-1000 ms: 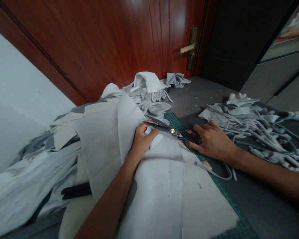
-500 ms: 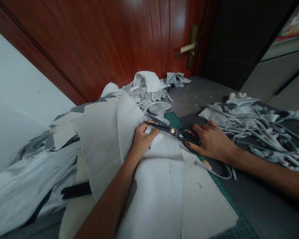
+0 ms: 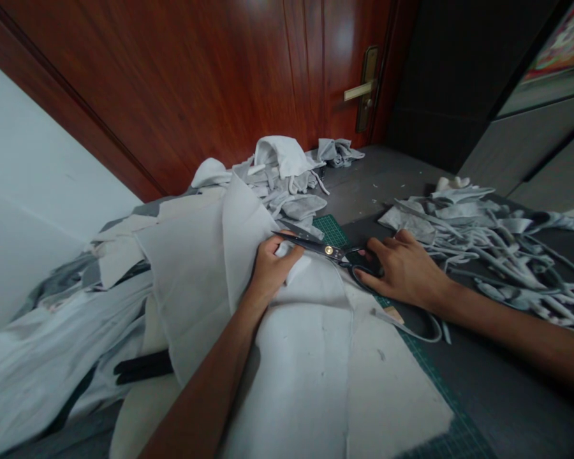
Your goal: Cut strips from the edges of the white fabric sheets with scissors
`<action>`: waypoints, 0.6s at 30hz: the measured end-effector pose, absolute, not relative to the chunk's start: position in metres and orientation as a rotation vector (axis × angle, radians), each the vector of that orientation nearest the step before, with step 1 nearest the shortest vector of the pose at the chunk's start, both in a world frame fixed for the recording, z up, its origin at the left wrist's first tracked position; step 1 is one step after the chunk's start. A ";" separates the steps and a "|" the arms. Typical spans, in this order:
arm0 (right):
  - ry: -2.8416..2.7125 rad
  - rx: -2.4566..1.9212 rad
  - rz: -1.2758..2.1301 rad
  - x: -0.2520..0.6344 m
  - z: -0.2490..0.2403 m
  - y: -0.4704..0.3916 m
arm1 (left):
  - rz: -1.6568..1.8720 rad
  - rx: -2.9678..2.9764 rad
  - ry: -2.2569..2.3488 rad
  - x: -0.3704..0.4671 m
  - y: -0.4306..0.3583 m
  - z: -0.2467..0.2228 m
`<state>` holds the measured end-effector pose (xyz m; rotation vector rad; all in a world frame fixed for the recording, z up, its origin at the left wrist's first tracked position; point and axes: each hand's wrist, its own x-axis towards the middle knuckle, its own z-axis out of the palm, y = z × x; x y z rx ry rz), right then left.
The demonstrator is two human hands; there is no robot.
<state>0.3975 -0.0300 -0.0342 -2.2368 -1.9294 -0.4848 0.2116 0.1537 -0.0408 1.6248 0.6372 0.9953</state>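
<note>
My right hand [image 3: 404, 268] is closed around the handles of a pair of black scissors [image 3: 328, 250], whose blades point left and stand slightly apart. Their tips reach up to my left hand [image 3: 275, 264], which pinches a fold of white fabric [image 3: 310, 344]. This fabric drapes toward me, and a raised part of it [image 3: 243, 229] stands up left of the hand. Beneath it lies a pale flat sheet [image 3: 392, 382] on a green cutting mat [image 3: 332, 231]. Whether the blades have fabric between them is hard to see.
A heap of grey-white strips and scraps [image 3: 488, 248] lies on the right. More crumpled scraps [image 3: 287, 172] rest at the back, before a brown door [image 3: 196, 83]. Bunched fabric [image 3: 67, 338] and a black strip-like object [image 3: 143, 366] are at left. A thin grey strip [image 3: 411, 330] curls near my right wrist.
Almost nothing differs. The whole view has shifted very slightly, and both hands keep the same hold on the fabric and the scissors.
</note>
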 end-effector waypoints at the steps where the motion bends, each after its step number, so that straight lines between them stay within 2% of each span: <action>1: -1.926 -2.236 -0.492 0.397 -0.034 -0.030 | 1.000 1.628 0.638 0.212 0.154 -0.040; 18: -1.935 -2.240 -0.489 0.396 -0.033 -0.030 | 1.003 1.624 0.627 0.213 0.151 -0.036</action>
